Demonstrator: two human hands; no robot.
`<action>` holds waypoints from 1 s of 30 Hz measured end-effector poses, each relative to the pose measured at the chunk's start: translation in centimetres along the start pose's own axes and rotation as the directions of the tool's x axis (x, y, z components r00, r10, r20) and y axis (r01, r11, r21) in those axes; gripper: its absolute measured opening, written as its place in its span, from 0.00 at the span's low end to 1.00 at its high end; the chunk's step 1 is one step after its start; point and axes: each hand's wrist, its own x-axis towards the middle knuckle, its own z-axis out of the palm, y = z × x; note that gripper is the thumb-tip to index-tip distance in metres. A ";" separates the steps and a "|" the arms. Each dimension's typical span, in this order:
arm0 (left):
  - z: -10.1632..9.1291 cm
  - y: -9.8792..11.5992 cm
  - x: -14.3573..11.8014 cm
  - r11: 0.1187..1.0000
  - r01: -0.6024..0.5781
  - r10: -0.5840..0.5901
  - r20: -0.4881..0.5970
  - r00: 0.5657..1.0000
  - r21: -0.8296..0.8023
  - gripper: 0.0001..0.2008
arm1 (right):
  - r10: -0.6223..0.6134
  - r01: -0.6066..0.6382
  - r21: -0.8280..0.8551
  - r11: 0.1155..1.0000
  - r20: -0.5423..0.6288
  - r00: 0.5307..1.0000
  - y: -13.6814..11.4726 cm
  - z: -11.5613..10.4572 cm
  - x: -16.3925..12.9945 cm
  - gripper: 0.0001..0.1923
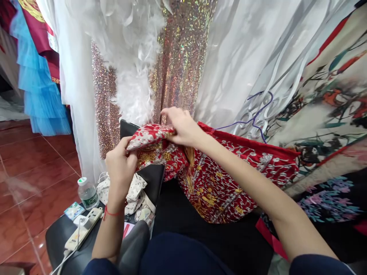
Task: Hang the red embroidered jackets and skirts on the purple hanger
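A red garment [212, 191] with silver and gold embroidery stretches across the middle of the head view, over a black surface. My left hand [120, 162] is closed on the left end of its gathered cloth, thumb and fingers pinching the edge. Farther right, my right hand [182, 126] grips a fold of the same cloth from above. Gold tassel-like threads [189, 164] hang just below my right hand. By the garment's straight upper edge is a purple hanger [255, 120]; whether it is attached to the cloth cannot be made out.
At lower left, a black seat [54, 229] bears a water bottle [88, 194], a power strip [84, 227] with a white cable, and white patterned cloth [134, 193]. Sequined fabric [183, 57], white feathers [134, 76] and white drapes [235, 49] hang behind. A blue ruffled dress [43, 88] hangs left.
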 end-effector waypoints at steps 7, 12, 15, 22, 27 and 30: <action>0.7 1.9 -1.0 0.971 -0.051 0.075 0.095 0.993 -0.235 0.15 | 0.027 -0.027 0.073 0.997 -0.004 1.000 -2.1 -1.1 -1.3 0.18; 1.9 2.3 -1.3 0.979 -0.112 0.150 0.235 0.960 -0.168 0.31 | 0.311 -0.278 0.233 0.932 -0.118 0.943 1.3 -2.0 -2.1 0.15; 4.1 2.8 -1.8 0.989 -0.141 0.146 0.343 0.928 -0.039 0.27 | 0.413 -0.361 0.251 0.898 -0.197 0.889 2.6 -2.2 -2.3 0.12; 6.9 3.6 -2.8 0.976 -0.063 0.175 0.581 0.795 -0.208 0.11 | 0.535 -0.562 0.049 0.826 -0.387 0.751 6.1 -0.5 -3.6 0.27; 5.2 4.7 -3.5 0.828 0.098 0.279 0.558 0.781 -0.552 0.12 | 0.710 -0.733 0.033 0.680 -0.279 0.647 8.6 -0.6 -5.8 0.31; 4.0 5.7 -4.3 0.691 0.263 0.309 0.603 0.735 -0.674 0.12 | 0.723 -0.713 0.140 0.687 -0.224 0.654 8.8 -1.2 -6.3 0.28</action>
